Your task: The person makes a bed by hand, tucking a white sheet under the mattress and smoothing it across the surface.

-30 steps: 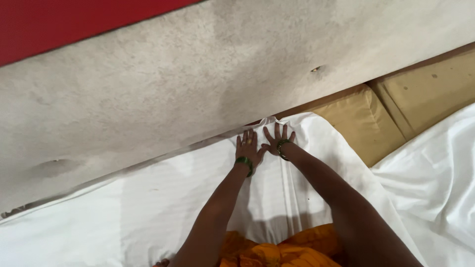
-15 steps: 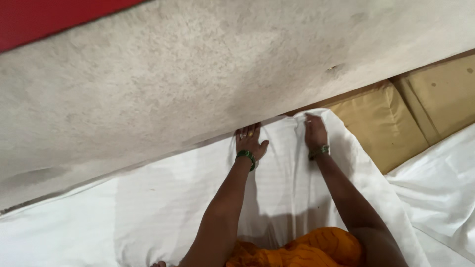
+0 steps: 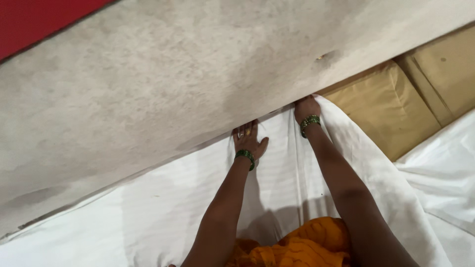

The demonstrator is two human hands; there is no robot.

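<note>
A white sheet (image 3: 163, 207) lies spread over a bed up to a grey, worn headboard panel (image 3: 163, 84). My left hand (image 3: 249, 140) lies flat on the sheet, its fingertips pushed in under the panel's lower edge. My right hand (image 3: 307, 109) is farther right at the sheet's corner, fingers curled on the cloth where it meets the panel; its fingertips are hidden. Both wrists carry green bangles. Orange clothing (image 3: 297, 244) shows at the bottom between my arms.
A tan cushion or mattress (image 3: 391, 111) lies bare to the right of the sheet corner. More white cloth (image 3: 445, 168) lies at the right edge. A red surface (image 3: 34, 22) shows above the panel at top left.
My right hand has moved right and up along the panel's edge to the sheet's corner and curled onto the cloth. My left hand has pushed its fingers in under the panel.
</note>
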